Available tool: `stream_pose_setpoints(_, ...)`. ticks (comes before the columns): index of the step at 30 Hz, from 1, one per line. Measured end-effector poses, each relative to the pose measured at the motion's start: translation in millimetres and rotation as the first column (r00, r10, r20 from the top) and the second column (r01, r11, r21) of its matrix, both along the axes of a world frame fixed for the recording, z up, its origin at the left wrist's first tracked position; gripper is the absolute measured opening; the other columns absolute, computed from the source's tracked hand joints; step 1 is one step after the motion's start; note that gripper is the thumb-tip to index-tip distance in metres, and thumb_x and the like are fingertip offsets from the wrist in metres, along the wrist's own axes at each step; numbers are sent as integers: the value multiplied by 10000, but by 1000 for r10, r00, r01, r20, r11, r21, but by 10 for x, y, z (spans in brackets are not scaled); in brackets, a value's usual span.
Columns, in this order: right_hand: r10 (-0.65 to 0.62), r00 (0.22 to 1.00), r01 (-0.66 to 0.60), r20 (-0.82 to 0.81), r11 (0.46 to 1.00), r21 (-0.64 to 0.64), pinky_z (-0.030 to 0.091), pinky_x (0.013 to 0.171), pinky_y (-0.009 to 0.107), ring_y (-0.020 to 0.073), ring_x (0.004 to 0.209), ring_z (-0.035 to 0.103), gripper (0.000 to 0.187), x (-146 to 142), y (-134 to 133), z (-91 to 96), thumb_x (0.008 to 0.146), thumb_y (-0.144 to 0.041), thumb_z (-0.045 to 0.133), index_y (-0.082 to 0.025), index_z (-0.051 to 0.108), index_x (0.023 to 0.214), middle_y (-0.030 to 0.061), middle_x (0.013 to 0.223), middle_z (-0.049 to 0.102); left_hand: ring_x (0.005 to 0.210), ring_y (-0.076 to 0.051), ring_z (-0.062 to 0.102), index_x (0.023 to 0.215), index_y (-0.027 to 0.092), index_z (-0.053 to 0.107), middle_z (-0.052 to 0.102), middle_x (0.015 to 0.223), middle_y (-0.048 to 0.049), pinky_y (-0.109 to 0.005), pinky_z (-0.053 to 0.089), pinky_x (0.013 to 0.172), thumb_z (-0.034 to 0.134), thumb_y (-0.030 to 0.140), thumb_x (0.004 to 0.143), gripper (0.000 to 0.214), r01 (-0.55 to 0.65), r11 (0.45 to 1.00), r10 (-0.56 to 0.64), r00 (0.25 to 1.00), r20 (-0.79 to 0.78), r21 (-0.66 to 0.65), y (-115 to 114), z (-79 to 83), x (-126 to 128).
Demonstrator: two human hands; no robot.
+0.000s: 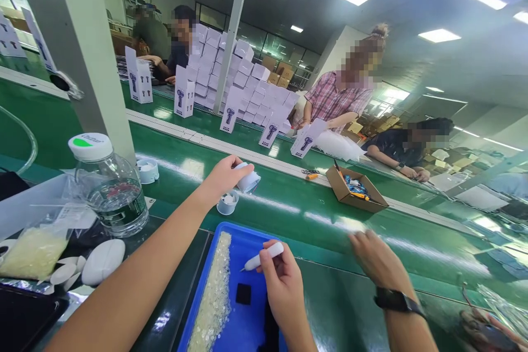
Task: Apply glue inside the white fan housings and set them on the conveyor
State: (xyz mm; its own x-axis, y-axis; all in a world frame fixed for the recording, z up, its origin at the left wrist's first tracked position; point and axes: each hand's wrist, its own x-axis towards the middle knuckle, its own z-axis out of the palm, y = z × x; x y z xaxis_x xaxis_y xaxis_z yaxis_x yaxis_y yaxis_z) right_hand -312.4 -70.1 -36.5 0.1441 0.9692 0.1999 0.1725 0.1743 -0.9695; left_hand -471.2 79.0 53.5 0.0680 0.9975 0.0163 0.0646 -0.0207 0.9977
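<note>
My left hand [225, 176] reaches over the green belt, its fingers closed around a white round housing [249, 180]. A similar white cup-shaped part [227, 203] stands on the belt just below it. Lower down, my right hand [284, 280] grips a white pen-shaped tool [266, 256], its thin tip pointing left over a blue tray [220, 229]. Small pale translucent pieces [212, 291] fill the tray's left side, and a black square [243, 293] lies to their right.
A co-worker's blurred hand [379, 264] with a dark watch is at right. Beyond stand printed boxes [183, 93] and an open carton [358, 192] of small parts. A water bottle [111, 192], a bag of pale pieces [33, 253] and another white part [147, 171] are at left.
</note>
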Motion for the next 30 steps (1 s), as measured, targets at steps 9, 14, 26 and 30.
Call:
stream_pose_setpoints(9,115,993,-116,-35,993,-22,572,607,318,181,632,645,234,1,66,30,844,-424,585,-197,593,902,27,756,623,626,-134,514,741,205,507,563,750,-8,-274,382,550,649,530,660,364,16,1000,-16,1000,-17,-11,13,-32,-16)
stream_pose_setpoints(14,115,993,-116,-21,993,-22,569,609,322,182,645,643,230,-7,53,-13,849,-419,581,-195,593,900,36,785,629,634,-133,509,739,206,505,555,753,-6,-274,380,551,640,520,673,348,14,1000,-14,1000,-23,-2,13,-37,-18)
stream_pose_setpoints(26,94,983,-97,157,995,12,459,636,285,158,648,570,165,25,51,-15,905,-364,498,-213,520,841,-3,720,571,616,-123,485,719,201,484,529,726,2,-273,382,544,634,494,681,332,4,1000,-4,999,-42,5,3,-9,-2)
stream_pose_setpoints(30,46,929,-85,367,992,92,367,560,245,128,578,443,217,21,57,3,918,-329,458,-216,450,734,-25,665,465,637,-129,501,724,204,473,533,732,5,-277,400,563,624,485,690,320,19,1000,-18,999,-46,6,-12,-10,9)
